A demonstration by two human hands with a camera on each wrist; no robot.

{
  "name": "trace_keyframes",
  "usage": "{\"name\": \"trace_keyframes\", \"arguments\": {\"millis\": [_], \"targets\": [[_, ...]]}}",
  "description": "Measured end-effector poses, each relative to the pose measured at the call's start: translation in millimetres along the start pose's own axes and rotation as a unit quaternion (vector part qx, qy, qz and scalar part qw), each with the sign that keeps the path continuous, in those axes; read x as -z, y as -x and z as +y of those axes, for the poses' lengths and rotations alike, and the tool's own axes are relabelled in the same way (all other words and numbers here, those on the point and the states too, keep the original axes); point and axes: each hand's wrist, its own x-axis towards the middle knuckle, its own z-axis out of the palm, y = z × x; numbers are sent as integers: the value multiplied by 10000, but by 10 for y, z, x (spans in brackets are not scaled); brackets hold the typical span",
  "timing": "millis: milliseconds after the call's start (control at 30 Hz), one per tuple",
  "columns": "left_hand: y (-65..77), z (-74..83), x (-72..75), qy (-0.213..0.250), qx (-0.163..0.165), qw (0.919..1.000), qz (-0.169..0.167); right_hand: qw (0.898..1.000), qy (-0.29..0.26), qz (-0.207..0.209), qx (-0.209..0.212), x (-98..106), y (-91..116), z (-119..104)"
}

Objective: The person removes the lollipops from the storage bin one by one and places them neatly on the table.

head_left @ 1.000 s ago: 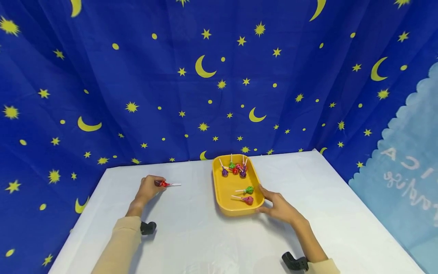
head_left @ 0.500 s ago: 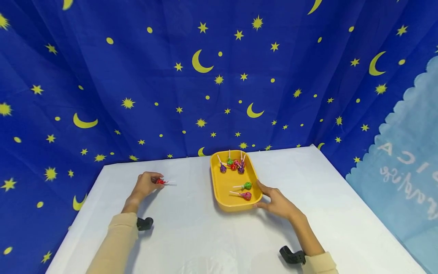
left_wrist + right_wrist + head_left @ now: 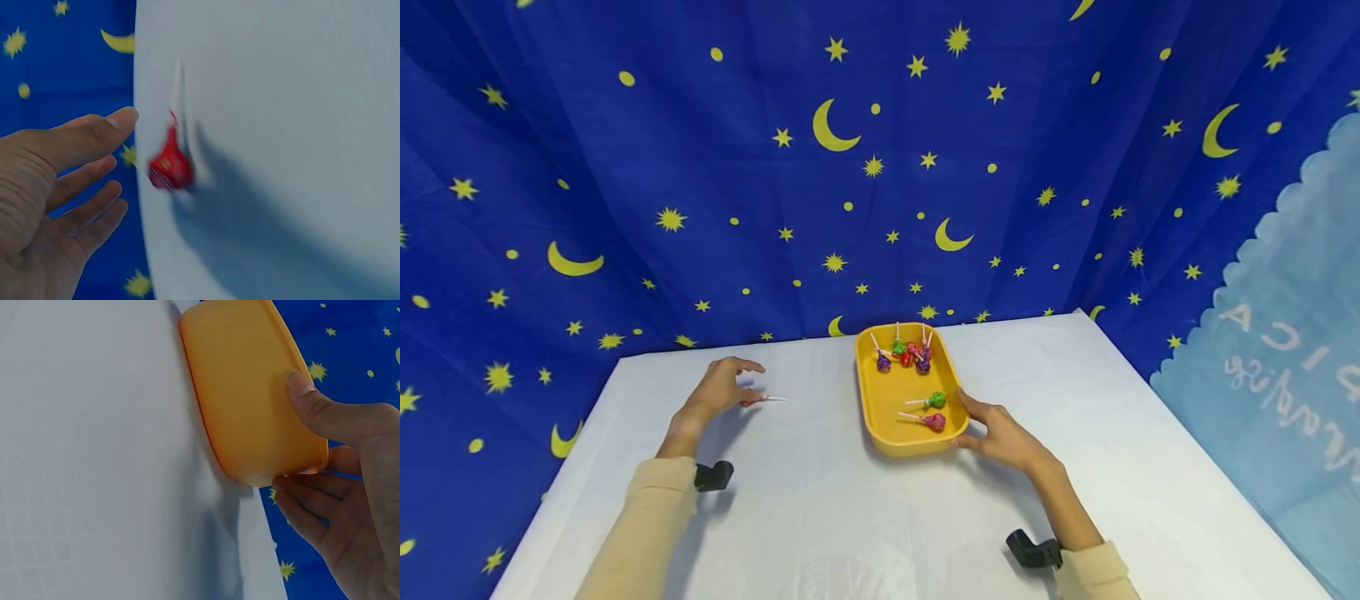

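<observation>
A red-wrapped lollipop [image 3: 171, 167] lies on the white table with its white stick pointing away from my left hand. My left hand [image 3: 718, 387] hovers beside it, thumb and fingers spread apart, with nothing between them; the left wrist view shows a gap between hand [image 3: 75, 169] and candy. At the table's far middle stands a yellow tray [image 3: 880, 408]. Its near right corner is held by my right hand [image 3: 1003, 437], with the thumb [image 3: 306, 394] against one wall and the other fingers round the corner. Inside are a green lollipop [image 3: 936, 400] and a pink lollipop [image 3: 934, 422].
At the tray's far end, several more lollipops cluster, among them a purple one [image 3: 883, 364]. Behind the table [image 3: 820, 500] hangs a blue curtain [image 3: 737, 167] with yellow moons and stars. A light blue panel [image 3: 1285, 350] with lettering is at the right.
My left hand's thumb and fingers have parted and let go of the red lollipop, which now rests on the table. My right hand stays on the tray. The head view has shifted slightly.
</observation>
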Motion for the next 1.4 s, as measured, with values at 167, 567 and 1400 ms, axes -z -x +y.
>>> {"name": "trace_keyframes", "arguments": {"millis": [167, 567, 1400], "targets": [[-85, 255, -44, -230, -665, 9975, 79, 10000, -48, -31, -58, 10, -8, -23], [-153, 1104, -364, -434, -1833, 9819, 221, 9999, -6, -60, -88, 12, -14, -26], [-203, 2132, -1309, -1325, -1626, 9551, -2094, 10000, -14, -94, 3, 19, -8, 8]]}}
